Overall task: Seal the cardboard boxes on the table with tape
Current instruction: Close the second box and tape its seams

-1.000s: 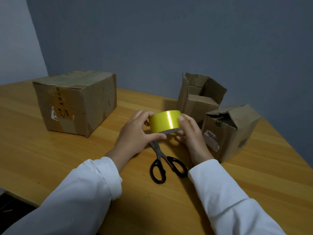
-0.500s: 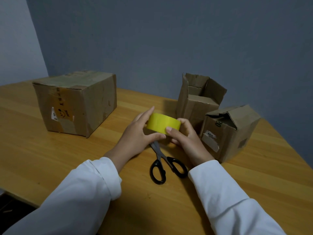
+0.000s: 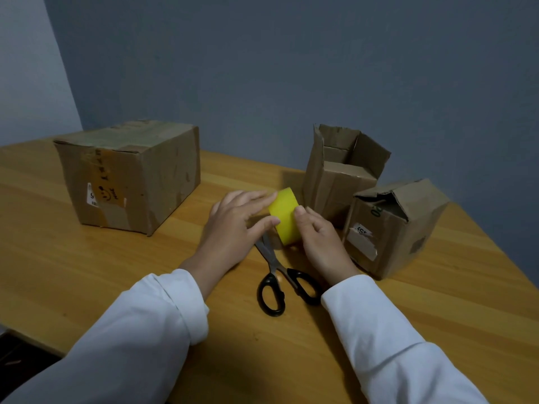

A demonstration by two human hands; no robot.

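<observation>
Both hands hold a yellow tape roll (image 3: 286, 214) just above the table's middle. My left hand (image 3: 236, 225) pinches its left side between thumb and fingers; my right hand (image 3: 319, 237) grips its right side, thumb on the tape's face. A large closed cardboard box (image 3: 131, 176) with old tape and a label stands at the left. A small box (image 3: 341, 173) with upright open flaps stands behind the roll on the right. A second small box (image 3: 393, 228), its top flaps loosely folded, sits right of my right hand.
Black-handled scissors (image 3: 277, 275) lie shut on the wooden table (image 3: 87, 272) under the roll, handles toward me. A grey wall runs close behind the boxes. The table's near-left edge drops off at the lower left.
The tape roll has turned in my hands, from lying sideways to tilted more on end, and has dropped lower toward the scissors. My right thumb now lies on its face.
</observation>
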